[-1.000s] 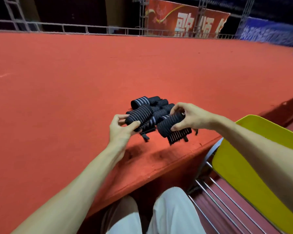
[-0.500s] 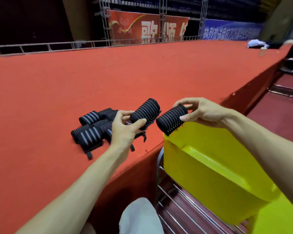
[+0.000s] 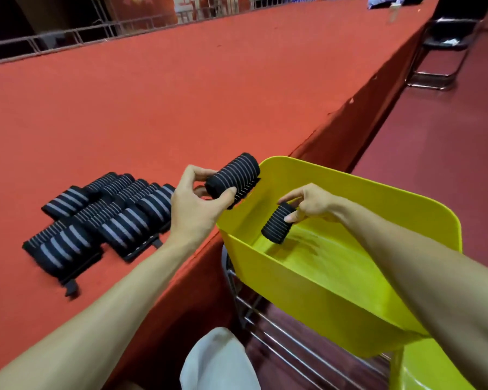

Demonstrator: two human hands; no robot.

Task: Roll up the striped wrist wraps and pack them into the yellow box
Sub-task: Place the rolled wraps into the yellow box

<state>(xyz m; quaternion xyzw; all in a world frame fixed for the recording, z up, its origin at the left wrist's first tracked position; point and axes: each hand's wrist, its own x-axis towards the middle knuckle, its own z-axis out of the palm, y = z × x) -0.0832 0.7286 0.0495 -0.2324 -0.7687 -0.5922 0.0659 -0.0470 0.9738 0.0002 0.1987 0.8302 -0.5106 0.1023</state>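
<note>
Roll one (image 3: 276,222) pinched in our right hand (image 3: 310,202) inside yellow box (image 3: 293,280) | roll two (image 3: 233,178) gripped by our left hand (image 3: 193,205) at its rim

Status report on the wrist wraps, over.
Left hand grips one rolled wrap at the yellow box rim. Right hand holds second roll inside the box. Other wraps piled on red table; nothing blocking.

Glossy plastic box (image 3: 307,280), ribbed cloth wraps (image 3: 107,218).
</note>
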